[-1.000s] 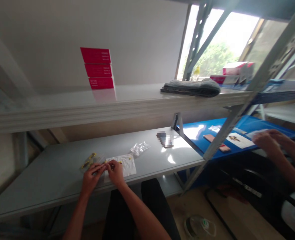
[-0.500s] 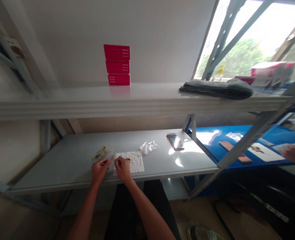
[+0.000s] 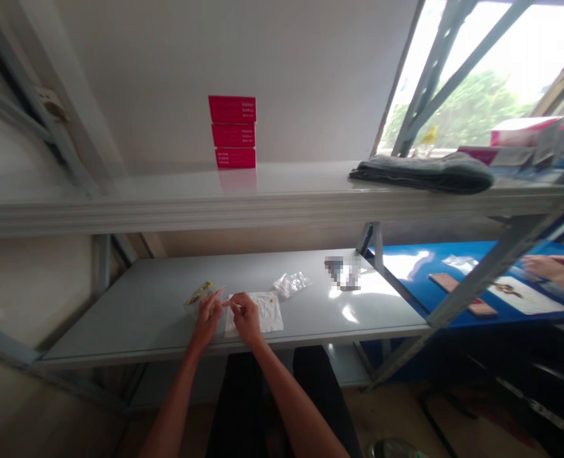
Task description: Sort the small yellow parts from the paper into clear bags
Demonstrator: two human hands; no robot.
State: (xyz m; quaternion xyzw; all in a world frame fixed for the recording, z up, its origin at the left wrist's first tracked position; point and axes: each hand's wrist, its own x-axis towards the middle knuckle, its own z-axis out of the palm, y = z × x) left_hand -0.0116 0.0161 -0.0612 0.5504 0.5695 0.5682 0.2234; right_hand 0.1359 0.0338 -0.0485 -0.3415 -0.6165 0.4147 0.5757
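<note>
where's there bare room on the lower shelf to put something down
The grey metal shelf has a bare stretch between its left end and the yellow strip, and another right of the white paper sheet, in front of the pixelated object. It is crowded at the paper, around the left hand and right hand.

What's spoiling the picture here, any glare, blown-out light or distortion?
In the head view, the window is blown out to near white, sunlight leaves glare on the grey shelf and the blue tabletop, a pixelated patch hides one object, and the wide lens slants the steel uprights.
</note>
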